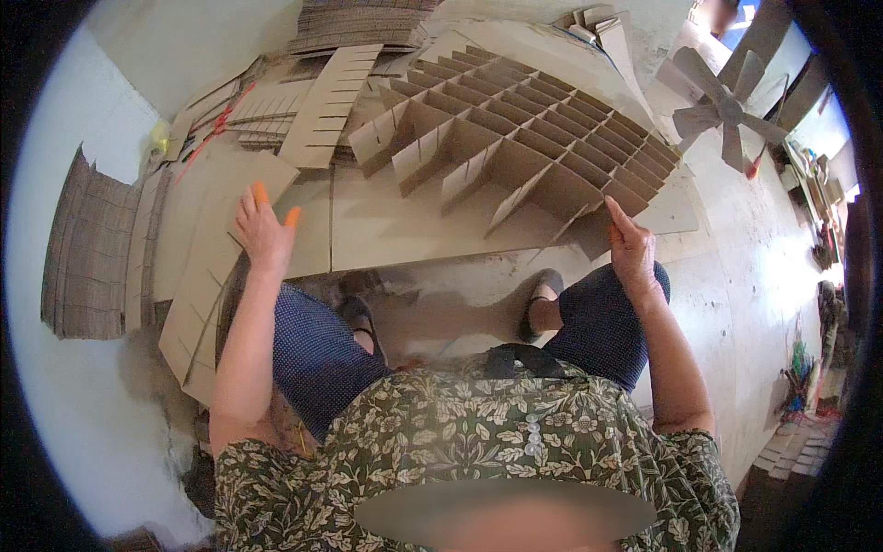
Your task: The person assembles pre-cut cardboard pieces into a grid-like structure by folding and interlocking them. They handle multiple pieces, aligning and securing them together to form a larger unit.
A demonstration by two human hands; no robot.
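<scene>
A cardboard divider grid (515, 138) of interlocked strips stands on a board in front of me, its near strips fanning out toward me. At its near right corner is my right hand (633, 253), index finger stretched along the edge and the other fingers curled, closed on the corner. My left hand (262, 230) lies over flat cardboard strips (207, 276) on the left, its thumb spread from the fingers and nothing visibly gripped. Orange covers show on the left thumb and index finger. A slotted cardboard strip (331, 106) lies beyond that hand.
Cardboard stacks stand at the left wall (92, 248) and far wall (359, 23). Beneath the grid is a pale board (395, 230), with my feet at its near edge. A fan (728, 109) stands far right. Red cord (221, 124) lies on strips at the back left.
</scene>
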